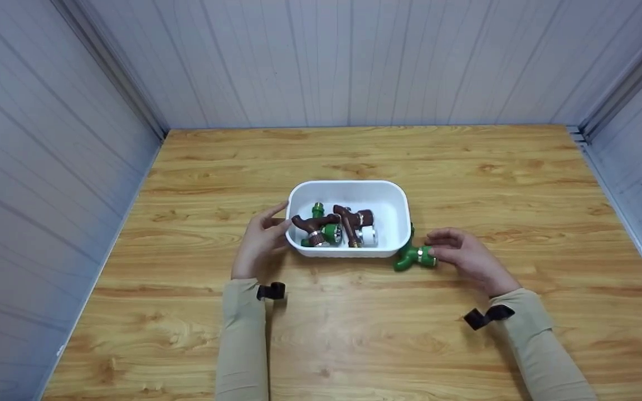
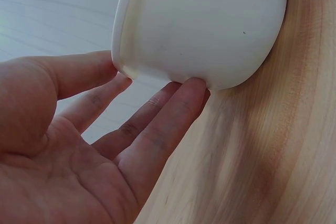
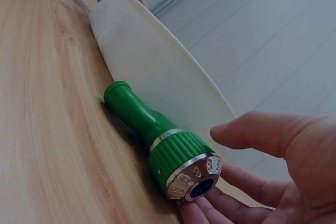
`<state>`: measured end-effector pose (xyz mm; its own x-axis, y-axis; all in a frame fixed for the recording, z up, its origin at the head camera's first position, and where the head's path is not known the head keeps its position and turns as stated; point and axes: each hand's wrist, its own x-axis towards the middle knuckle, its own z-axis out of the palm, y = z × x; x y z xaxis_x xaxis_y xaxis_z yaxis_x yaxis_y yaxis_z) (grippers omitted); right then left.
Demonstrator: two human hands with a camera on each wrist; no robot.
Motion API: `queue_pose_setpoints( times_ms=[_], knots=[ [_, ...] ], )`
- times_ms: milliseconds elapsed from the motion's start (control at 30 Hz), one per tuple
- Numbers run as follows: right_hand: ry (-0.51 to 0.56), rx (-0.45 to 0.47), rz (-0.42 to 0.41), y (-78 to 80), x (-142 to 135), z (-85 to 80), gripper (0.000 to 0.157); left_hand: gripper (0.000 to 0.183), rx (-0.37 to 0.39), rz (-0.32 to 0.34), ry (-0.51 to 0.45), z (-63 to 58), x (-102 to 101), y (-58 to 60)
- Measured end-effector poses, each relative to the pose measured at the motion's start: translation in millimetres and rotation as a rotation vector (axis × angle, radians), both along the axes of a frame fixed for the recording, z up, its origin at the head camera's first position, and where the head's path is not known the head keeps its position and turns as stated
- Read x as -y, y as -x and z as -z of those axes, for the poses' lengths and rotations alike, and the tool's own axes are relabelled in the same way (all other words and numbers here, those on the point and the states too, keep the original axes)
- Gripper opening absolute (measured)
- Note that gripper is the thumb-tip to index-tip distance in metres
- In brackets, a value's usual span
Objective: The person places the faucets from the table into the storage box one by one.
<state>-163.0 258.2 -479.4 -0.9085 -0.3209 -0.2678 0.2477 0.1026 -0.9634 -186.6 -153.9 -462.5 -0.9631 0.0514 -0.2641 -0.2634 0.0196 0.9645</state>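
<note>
A white plastic tub (image 1: 349, 252) stands on the table with several faucets inside. Two brown faucets (image 1: 349, 223) lie over green pieces (image 1: 330, 233) and a white-ended piece (image 1: 368, 235). At the tub's left end my left hand (image 1: 262, 239) touches the outer wall and rim with extended fingertips (image 2: 191, 90). Outside the right end, a green faucet (image 1: 410, 256) with a silver collar lies on the wood, close against the wall. My right hand (image 1: 466, 256) is beside its ribbed end (image 3: 181, 153). The thumb is near it, and other fingers reach underneath, partly hidden.
The wood-grain table (image 1: 321, 334) extends around the tub. Pale panelled walls (image 1: 321, 61) enclose its back and both sides. Black wrist straps (image 1: 488, 316) sit on both beige sleeves.
</note>
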Motion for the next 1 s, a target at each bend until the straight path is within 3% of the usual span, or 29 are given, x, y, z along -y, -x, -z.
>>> queue_pose_setpoints(
  times_ms=[567,1000],
  knots=[
    [-0.065,-0.036,-0.013,-0.7,3.0,1.3,0.056,0.043,-0.006,-0.004,0.025,-0.6,-0.1,-0.1],
    [-0.176,-0.168,-0.08,-2.4,4.2,2.5,0.051,0.044,-0.002,-0.016,0.006,0.7,-0.7,0.1]
  ],
)
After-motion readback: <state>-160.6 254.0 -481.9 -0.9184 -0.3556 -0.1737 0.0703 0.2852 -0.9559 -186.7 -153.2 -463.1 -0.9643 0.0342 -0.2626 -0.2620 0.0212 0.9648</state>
